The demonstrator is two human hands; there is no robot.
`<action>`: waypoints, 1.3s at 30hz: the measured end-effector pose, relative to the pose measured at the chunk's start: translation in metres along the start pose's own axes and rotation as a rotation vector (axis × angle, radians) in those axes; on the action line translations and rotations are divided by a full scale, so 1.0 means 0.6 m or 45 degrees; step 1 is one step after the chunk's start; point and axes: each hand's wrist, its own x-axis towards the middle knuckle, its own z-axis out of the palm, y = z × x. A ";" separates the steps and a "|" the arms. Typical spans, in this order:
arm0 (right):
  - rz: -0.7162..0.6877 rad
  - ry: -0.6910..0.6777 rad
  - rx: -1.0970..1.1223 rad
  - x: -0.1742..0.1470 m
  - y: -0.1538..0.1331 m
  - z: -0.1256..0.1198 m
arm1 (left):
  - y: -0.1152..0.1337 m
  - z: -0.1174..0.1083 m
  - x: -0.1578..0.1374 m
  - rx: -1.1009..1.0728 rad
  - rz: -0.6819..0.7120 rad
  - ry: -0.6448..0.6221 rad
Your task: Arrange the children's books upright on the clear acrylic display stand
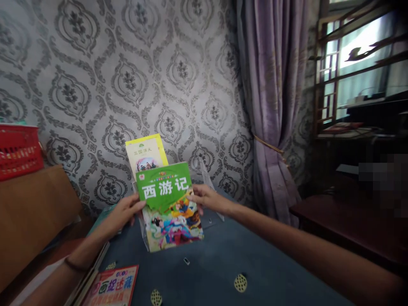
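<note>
View: head cam, the only one we have.
Green bk: green book (170, 208), cover facing us, upright w/ a slight tilt, held up over the surface (213, 265) twd its far edge, in front of the clear holder (143, 231).
L hand: left hand (126, 208) clamped on the green book's L edge, thumb on the cover.
R hand: right hand (207, 199) clamped on the opp. edge, fingertips on the cover.
Yellow bk: yellow-edged book (146, 151) upright behind the green one; one vol. or two, we can't tell.
Red bk: red book (111, 287) flat at the surface's near L corner, by a stack of books (79, 293).
Done, we'd judge: yellow-edged book looks stood up in the holder, tho its foot is hidden.
Not done: green book not yet let go; whether its base touches the holder, we can't tell. Red book & stack lie outside the holder.
Progress: prob. partway, by our est.
</note>
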 end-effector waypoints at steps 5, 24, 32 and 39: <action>-0.051 0.099 -0.217 0.038 -0.081 -0.086 | 0.066 -0.027 0.091 0.053 0.184 0.073; -0.096 0.694 -0.572 0.192 -0.194 -0.237 | 0.162 -0.052 0.323 0.106 0.493 0.451; -0.128 0.654 -0.567 0.222 -0.156 -0.261 | 0.130 -0.054 0.357 0.084 0.464 0.498; -0.089 0.603 -0.527 0.221 -0.128 -0.270 | 0.118 -0.039 0.362 0.120 0.460 0.480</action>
